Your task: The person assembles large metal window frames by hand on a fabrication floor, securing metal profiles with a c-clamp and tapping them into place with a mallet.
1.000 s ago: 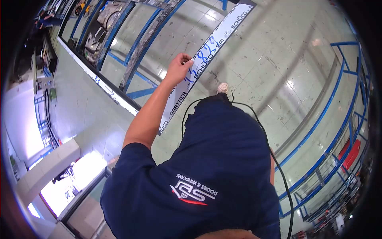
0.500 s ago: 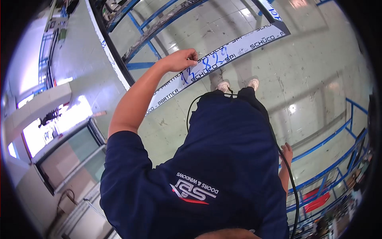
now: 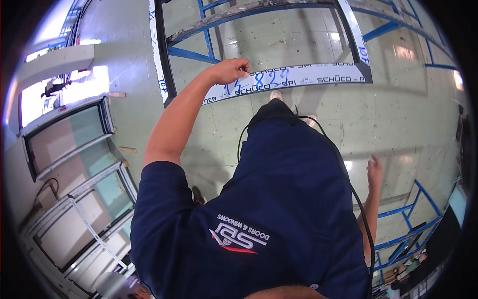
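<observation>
A door or window frame (image 3: 308, 78) wrapped in white printed film lies ahead of me, with blue handwritten figures on its near rail. My left hand (image 3: 230, 72) hovers over or rests against that rail beside the figures; contact is not clear. Its fingers are curled closed, and anything inside them is hidden. Low on my right side hangs my right hand (image 3: 375, 172), away from the frame, fingers loosely apart and holding nothing visible. A black cable (image 3: 356, 194) runs across my waist and down my right side.
Blue metal supports (image 3: 191, 54) stand under and beyond the frame. Another blue rack (image 3: 408, 207) is at the right. More framed panels (image 3: 69, 142) lean at the left. A dark shoe (image 3: 198, 195) shows on the tiled floor (image 3: 219, 144) by my left side.
My view and body have turned, so the frame's near rail looks almost level. My left hand stays by the blue figures. My right hand has swung forward and outward.
</observation>
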Available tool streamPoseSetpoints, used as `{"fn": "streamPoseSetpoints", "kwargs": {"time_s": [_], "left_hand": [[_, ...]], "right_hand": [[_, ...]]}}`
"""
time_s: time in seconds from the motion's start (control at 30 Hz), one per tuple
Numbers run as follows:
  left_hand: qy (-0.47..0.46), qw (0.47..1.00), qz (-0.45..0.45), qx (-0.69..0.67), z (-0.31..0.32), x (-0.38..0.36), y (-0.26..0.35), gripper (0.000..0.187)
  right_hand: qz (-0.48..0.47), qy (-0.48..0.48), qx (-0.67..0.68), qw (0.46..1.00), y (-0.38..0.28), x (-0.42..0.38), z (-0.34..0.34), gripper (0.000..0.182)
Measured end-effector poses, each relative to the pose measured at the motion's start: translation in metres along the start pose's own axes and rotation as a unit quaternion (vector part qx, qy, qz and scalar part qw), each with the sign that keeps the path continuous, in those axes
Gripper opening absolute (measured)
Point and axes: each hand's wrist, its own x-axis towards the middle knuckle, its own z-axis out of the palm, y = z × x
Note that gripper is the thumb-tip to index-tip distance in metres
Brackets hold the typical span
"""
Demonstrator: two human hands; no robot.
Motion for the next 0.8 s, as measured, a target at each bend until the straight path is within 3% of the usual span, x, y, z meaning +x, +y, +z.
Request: {"fn": "streamPoseSetpoints", "kwargs": {"time_s": [0.03,0.1,0.13,0.2,0.23,0.3,0.37,0.4,0.5,0.63,0.77,0.8], "left_hand": [[0.009,1.0,0.004,-0.007,-0.001,-0.004,0.001,0.016],[0.048,0.998,-0.014,-0.039,0.003,-0.014,-0.001,0.019],[0.056,0.997,-0.01,-0.05,0.008,-0.021,-0.005,0.019],[0.21,0.977,0.023,-0.013,0.017,-0.037,-0.02,0.022],[0.216,0.976,0.024,-0.025,0.02,-0.045,-0.026,0.022],[0.335,0.939,-0.069,-0.042,0.024,-0.061,-0.039,0.026],[0.387,0.918,-0.083,0.013,0.034,-0.07,-0.061,0.025],[0.432,0.893,-0.098,0.082,0.039,-0.073,-0.069,0.025],[0.466,0.871,-0.107,0.115,0.046,-0.072,-0.069,0.027],[0.499,0.853,-0.121,0.091,0.042,-0.073,-0.07,0.026],[0.515,0.849,-0.085,0.085,0.044,-0.073,-0.074,0.026],[0.511,0.851,-0.09,0.084,0.044,-0.073,-0.073,0.026]], "right_hand": [[-0.078,0.019,-0.053,0.995,-0.024,0.016,-0.008,0.041],[-0.137,0.034,0.013,0.99,-0.153,-0.004,-0.012,0.039],[-0.182,0.038,0.026,0.982,-0.188,-0.002,-0.004,0.037],[-0.266,0.031,0.029,0.963,-0.26,-0.004,0.016,0.032],[-0.305,0.019,0.018,0.952,-0.298,-0.01,0.029,0.029],[-0.411,0.004,-0.022,0.911,-0.356,-0.015,0.061,0.022],[-0.445,-0.067,0.014,0.893,-0.407,-0.022,0.097,0.017],[-0.46,-0.093,-0.005,0.883,-0.426,-0.023,0.115,0.017],[-0.461,-0.193,-0.08,0.862,-0.469,-0.022,0.16,0.017],[-0.473,-0.27,-0.17,0.821,-0.503,-0.012,0.206,0.021],[-0.422,-0.362,-0.279,0.783,-0.531,-0.014,0.222,0.025],[-0.428,-0.376,-0.331,0.752,-0.538,-0.016,0.225,0.024]]}}
